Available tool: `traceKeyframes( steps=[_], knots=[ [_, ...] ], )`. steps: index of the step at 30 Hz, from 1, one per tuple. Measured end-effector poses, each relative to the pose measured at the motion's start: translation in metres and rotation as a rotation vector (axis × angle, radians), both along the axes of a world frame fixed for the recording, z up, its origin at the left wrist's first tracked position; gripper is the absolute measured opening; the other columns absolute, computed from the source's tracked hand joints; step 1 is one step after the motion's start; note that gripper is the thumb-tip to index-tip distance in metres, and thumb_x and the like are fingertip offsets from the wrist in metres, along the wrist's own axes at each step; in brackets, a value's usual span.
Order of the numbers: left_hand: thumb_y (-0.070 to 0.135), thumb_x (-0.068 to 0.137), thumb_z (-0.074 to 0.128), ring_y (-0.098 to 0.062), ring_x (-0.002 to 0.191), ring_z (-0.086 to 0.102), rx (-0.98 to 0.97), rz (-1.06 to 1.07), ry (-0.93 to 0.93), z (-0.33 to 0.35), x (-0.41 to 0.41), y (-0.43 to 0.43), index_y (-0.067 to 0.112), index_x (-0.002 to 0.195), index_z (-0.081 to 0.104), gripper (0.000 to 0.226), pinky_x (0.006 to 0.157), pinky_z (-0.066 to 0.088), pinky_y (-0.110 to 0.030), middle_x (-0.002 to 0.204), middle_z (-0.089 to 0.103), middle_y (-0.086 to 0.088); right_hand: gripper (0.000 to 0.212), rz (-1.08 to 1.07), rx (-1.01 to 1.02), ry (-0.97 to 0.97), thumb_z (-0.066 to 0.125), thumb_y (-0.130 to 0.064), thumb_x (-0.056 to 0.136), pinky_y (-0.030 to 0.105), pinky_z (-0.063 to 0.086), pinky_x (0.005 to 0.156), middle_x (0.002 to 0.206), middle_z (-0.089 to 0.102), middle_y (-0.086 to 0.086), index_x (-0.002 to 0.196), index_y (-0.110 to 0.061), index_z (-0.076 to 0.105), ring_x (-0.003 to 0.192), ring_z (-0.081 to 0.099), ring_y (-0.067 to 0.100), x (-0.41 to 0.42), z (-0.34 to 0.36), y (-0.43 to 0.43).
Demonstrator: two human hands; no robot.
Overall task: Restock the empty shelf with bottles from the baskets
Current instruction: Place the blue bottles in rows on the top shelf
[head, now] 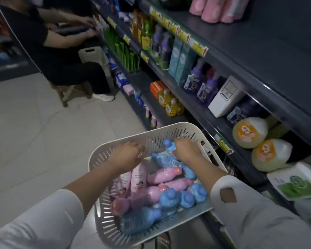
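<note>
A white slotted basket [115, 229] sits in front of me, filled with several pink bottles [162, 175] and blue bottles [169, 198] lying in a heap. Both my hands are down inside it. My right hand [186, 150] grips a blue bottle [169, 147] near the basket's far wall. My left hand [127, 155] reaches over the pink bottles at the far left of the heap; its fingertips are blurred, so I cannot tell whether it holds one. A dark shelf [258, 38] at the upper right is mostly bare, with pink bottles [215, 8] at its back.
Dark shelving runs along the right, stocked with purple, yellow and green bottles, teal boxes [180, 60], round white-and-orange containers [250, 132] and packets [298, 184]. A person in black sits on a stool [70, 90] up the aisle beside another white basket [95, 54]. Pale tiled floor lies to the left.
</note>
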State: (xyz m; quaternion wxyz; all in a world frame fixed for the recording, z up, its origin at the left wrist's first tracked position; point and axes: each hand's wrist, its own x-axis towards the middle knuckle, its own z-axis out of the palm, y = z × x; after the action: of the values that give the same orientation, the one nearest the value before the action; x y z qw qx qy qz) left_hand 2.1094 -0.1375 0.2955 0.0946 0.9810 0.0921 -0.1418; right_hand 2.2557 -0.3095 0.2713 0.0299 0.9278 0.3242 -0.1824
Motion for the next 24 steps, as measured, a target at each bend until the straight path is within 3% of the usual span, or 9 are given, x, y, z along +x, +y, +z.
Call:
traceKeyframes(
  steps=[6,12,14,19,21,24],
  knots=[
    [0.036,0.092,0.049,-0.027,0.119,0.05,-0.118,0.087,0.019,-0.023,0.002,-0.006,0.021,0.125,0.049,0.037,0.096,0.044,-0.035,0.125,0.053,-0.007,0.051,-0.04,-0.111,-0.086,0.057,-0.031,0.089,0.042,0.034,0.098,0.137,0.05,0.006,0.134,-0.017,0.04,0.124,0.049,0.027,0.001,-0.042,0.021],
    [0.027,0.092,0.049,-0.029,0.116,0.053,-0.252,0.194,0.067,-0.043,0.009,-0.017,0.018,0.126,0.049,0.035,0.093,0.046,-0.034,0.126,0.054,-0.009,0.053,0.042,0.043,-0.149,0.066,-0.04,0.082,0.035,0.036,0.091,0.125,0.06,0.005,0.125,-0.018,0.043,0.115,0.057,0.025,0.005,-0.047,0.008],
    [0.023,0.092,0.053,-0.028,0.119,0.052,-0.335,0.241,0.057,-0.047,0.016,-0.022,0.014,0.134,0.045,0.044,0.095,0.043,-0.031,0.131,0.054,-0.011,0.052,0.02,0.167,-0.06,0.067,-0.042,0.08,0.036,0.038,0.09,0.123,0.06,0.005,0.122,-0.019,0.046,0.112,0.058,0.027,0.008,-0.038,0.0],
    [0.018,0.086,0.066,-0.024,0.128,0.045,-0.587,0.342,-0.014,-0.043,0.037,-0.037,0.008,0.144,0.031,0.069,0.094,0.033,-0.02,0.141,0.045,-0.011,0.062,-0.202,0.552,0.463,0.079,-0.023,0.074,0.031,0.046,0.092,0.122,0.062,0.007,0.128,-0.016,0.051,0.108,0.058,0.02,0.016,-0.013,-0.011],
    [0.015,0.081,0.071,-0.02,0.121,0.049,-0.724,0.359,-0.018,-0.041,0.042,-0.043,0.007,0.142,0.034,0.072,0.089,0.034,-0.018,0.13,0.05,-0.006,0.063,-0.266,0.647,0.612,0.08,-0.012,0.074,0.028,0.045,0.093,0.122,0.061,0.008,0.13,-0.01,0.051,0.107,0.055,0.015,0.01,-0.008,-0.013],
    [0.006,0.077,0.073,-0.018,0.102,0.055,-0.855,0.399,-0.041,-0.042,0.046,-0.05,0.006,0.128,0.048,0.056,0.084,0.041,-0.023,0.113,0.058,-0.004,0.06,-0.358,0.773,0.737,0.078,-0.006,0.075,0.022,0.048,0.085,0.111,0.061,0.004,0.128,-0.005,0.051,0.102,0.057,0.014,-0.002,-0.005,-0.016]
  ],
)
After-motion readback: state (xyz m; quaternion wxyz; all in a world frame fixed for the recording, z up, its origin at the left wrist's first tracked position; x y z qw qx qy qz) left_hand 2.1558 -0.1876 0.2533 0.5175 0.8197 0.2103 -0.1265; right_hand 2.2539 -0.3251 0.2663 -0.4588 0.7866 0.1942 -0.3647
